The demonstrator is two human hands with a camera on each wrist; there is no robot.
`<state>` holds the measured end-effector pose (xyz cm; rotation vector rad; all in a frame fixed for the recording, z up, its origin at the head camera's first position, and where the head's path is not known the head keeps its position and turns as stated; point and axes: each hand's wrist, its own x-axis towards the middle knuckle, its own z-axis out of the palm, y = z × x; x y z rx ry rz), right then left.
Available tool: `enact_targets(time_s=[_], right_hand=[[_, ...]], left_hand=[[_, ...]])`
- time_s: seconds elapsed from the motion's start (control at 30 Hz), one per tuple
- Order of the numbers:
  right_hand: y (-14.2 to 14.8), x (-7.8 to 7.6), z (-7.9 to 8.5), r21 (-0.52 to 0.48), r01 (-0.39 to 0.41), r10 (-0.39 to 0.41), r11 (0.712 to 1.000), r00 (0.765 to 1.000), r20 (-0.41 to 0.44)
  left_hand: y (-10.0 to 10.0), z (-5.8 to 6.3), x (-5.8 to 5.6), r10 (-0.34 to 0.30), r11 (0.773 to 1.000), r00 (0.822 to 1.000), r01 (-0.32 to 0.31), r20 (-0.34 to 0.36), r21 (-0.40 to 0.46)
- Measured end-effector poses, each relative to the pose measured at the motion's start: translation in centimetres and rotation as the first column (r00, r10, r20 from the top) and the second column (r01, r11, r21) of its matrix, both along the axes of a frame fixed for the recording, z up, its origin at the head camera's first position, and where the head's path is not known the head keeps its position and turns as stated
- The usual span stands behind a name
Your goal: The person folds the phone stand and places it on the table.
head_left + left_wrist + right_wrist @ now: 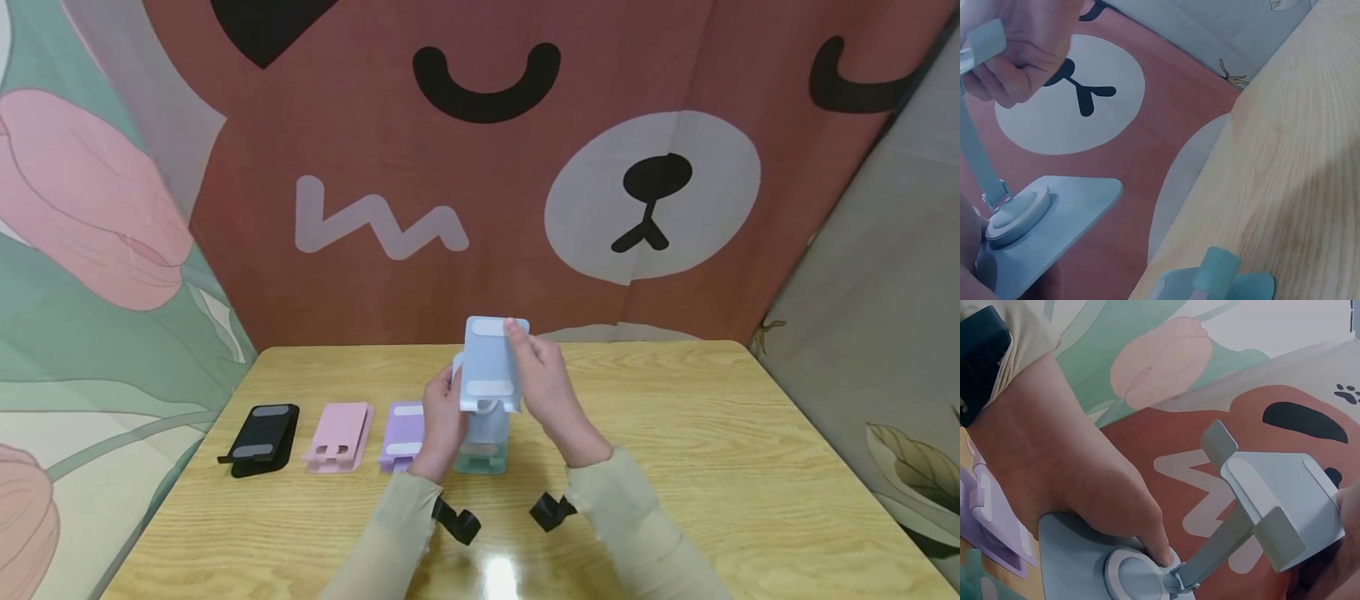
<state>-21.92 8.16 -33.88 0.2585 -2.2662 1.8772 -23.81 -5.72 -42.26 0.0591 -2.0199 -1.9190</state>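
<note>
A light blue folding phone stand (489, 354) is held up over the table, unfolded, with its cradle plate facing the head camera. My right hand (552, 390) grips the plate's right edge, thumb on the front. Lower down, my left hand (444, 421) holds the stand's base (1079, 206). The right wrist view shows the hinged arm (1219, 550) joining the round pivot on the base to the plate with two lips. Behind the held stand, a green phone stand (480, 464) lies on the table, partly hidden.
Left of the green stand, a purple stand (402, 433), a pink stand (339, 437) and a black stand (264, 439) sit in a row on the wooden table (675, 467). A printed bear cloth (510, 275) hangs behind the table's far edge.
</note>
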Motion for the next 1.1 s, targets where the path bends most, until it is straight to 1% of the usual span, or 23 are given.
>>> enact_targets(time_s=[0.17, 0.23, 0.3, 0.43, 0.5, 0.6, 0.7, 0.8, 0.93, 1.03, 1.1], right_hand=[[-0.1, -0.4, -0.5, -0.031, 0.010, -0.010, 0.999, 1.000, 0.004], [-0.2, -0.6, -0.8, -0.045, 0.010, -0.009, 0.999, 1.000, 0.007], [-0.1, -0.9, -1.1, -0.061, -0.007, 0.008, 0.998, 1.000, 0.024], [-0.1, -1.3, -1.5, -0.067, -0.068, 0.074, 0.995, 0.992, 0.100], [-0.1, -1.4, -1.7, -0.046, -0.109, 0.114, 0.993, 0.985, 0.129], [-0.2, -1.5, -1.9, -0.019, -0.154, 0.155, 0.988, 0.975, 0.157], [-0.1, -1.7, -2.1, -0.027, -0.158, 0.160, 0.987, 0.969, 0.186], [0.0, -1.8, -2.3, -0.051, -0.147, 0.154, 0.988, 0.968, 0.198], [0.0, -1.8, -2.3, -0.064, -0.148, 0.157, 0.987, 0.970, 0.185], [-0.1, -1.7, -2.3, -0.073, -0.151, 0.161, 0.986, 0.973, 0.166], [-0.2, -1.7, -2.2, -0.080, -0.151, 0.162, 0.985, 0.975, 0.152]], left_hand=[[-0.4, -0.1, 0.0, -0.017, 0.999, 1.000, 0.017, -0.018, 0.031], [-0.5, -0.1, 0.0, -0.018, 0.999, 1.000, 0.018, -0.015, 0.041], [-0.5, 0.0, 0.0, -0.017, 0.999, 1.000, 0.018, -0.010, 0.041], [-0.6, 0.3, -0.1, -0.026, 0.999, 0.999, 0.025, 0.019, 0.044], [-0.6, 0.6, 0.0, -0.061, 0.996, 0.997, 0.058, 0.048, 0.064], [-0.7, 0.9, 0.5, -0.148, 0.986, 0.986, 0.141, 0.081, 0.088], [-0.9, 1.2, 1.1, -0.214, 0.974, 0.974, 0.206, 0.077, 0.094], [-0.9, 1.2, 1.5, -0.234, 0.972, 0.970, 0.232, 0.059, 0.050], [-1.0, 1.3, 1.7, -0.252, 0.967, 0.967, 0.252, 0.028, -0.023], [-1.0, 1.5, 1.6, -0.275, 0.961, 0.961, 0.276, 0.026, -0.024], [-1.0, 1.5, 1.6, -0.285, 0.958, 0.958, 0.286, 0.042, -0.012]])
